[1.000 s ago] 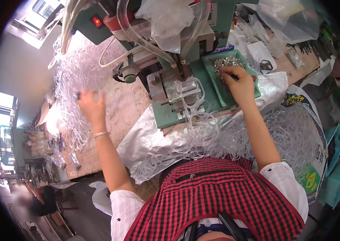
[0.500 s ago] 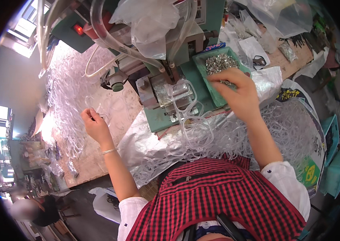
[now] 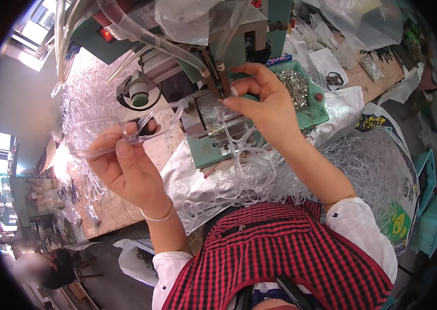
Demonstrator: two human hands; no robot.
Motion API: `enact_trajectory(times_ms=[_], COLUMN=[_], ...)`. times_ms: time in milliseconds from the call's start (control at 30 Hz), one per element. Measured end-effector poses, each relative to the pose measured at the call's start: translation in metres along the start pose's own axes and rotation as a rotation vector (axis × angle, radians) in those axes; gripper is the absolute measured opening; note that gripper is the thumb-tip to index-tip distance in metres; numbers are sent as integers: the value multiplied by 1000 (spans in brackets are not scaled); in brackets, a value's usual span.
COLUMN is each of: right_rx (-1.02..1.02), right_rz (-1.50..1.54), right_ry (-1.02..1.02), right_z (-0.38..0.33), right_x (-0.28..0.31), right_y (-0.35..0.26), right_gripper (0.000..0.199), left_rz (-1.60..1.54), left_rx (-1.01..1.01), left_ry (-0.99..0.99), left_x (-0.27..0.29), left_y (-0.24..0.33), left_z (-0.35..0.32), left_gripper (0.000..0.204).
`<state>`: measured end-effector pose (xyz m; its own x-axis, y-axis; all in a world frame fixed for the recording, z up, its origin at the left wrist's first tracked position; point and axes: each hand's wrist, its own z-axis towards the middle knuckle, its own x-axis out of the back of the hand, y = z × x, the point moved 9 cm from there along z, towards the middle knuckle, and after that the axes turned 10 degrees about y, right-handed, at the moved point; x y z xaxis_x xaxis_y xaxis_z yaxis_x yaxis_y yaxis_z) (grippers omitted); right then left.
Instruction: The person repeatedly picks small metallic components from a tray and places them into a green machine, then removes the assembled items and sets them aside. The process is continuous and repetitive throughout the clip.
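Observation:
My left hand (image 3: 130, 168) holds a clear plastic eyeglass frame (image 3: 94, 124) up to the left of a green bench machine (image 3: 275, 39). My right hand (image 3: 270, 106) is at the machine's two upright metal prongs (image 3: 218, 85). Its thumb and forefinger come together at the tips of the prongs; anything pinched there is too small to make out. Below these fingers, clear plastic frame pieces (image 3: 239, 135) lie over the metal jig (image 3: 209, 111). Beside my right hand sits a green tray (image 3: 320, 111) with many small metal parts (image 3: 294, 89).
Heaps of clear plastic frames lie on the bench at left (image 3: 81, 98) and near my lap (image 3: 311, 170). Hoses (image 3: 141, 33) and a round lens (image 3: 138, 93) stick out from the machine. Scissors (image 3: 334, 78) and plastic bags lie at the back right.
My right hand has moved left from the metal parts in the tray to the prongs. My left hand has come up closer, and the eyeglass frame in it now shows plainly.

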<state>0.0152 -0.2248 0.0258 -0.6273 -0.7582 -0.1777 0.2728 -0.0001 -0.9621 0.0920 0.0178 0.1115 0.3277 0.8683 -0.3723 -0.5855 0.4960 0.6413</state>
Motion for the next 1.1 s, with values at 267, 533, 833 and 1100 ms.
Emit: enact_trajectory(times_ms=[267, 533, 833, 1100], right_rx=[298, 565, 309, 577], right_rz=[-325, -1151, -1078, -961], right_ry=[70, 259, 373, 423], right_z=[-32, 1, 8, -15], right_x=[4, 123, 122, 133], right_y=[-38, 42, 39, 17], right_gripper=[40, 17, 9, 10], left_rz=[193, 467, 463, 1023], left_rx=[-278, -690, -494, -581], left_ry=[-170, -713, -685, -85], left_x=[-34, -91, -77, 22], left_y=[6, 1, -10, 67], left_z=[-13, -86, -99, -47], left_gripper=[11, 20, 24, 11])
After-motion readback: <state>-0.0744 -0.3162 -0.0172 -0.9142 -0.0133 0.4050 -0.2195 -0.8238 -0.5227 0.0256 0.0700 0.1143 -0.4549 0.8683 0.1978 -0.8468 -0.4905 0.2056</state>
